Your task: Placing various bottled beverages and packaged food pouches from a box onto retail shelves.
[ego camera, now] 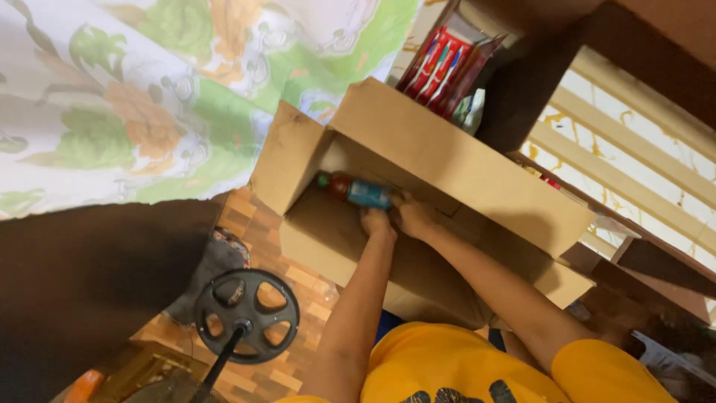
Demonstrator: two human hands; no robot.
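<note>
Looking down, I see both hands inside the open brown cardboard box. My left hand and right hand are closed around the dark plastic bottle with blue label and green cap, lying sideways inside.

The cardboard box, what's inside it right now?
Inside the cardboard box lies a bottle on its side, with a green cap and blue label. Both hands, left hand and right hand, reach it. The box's far corners are hidden by its flaps.
</note>
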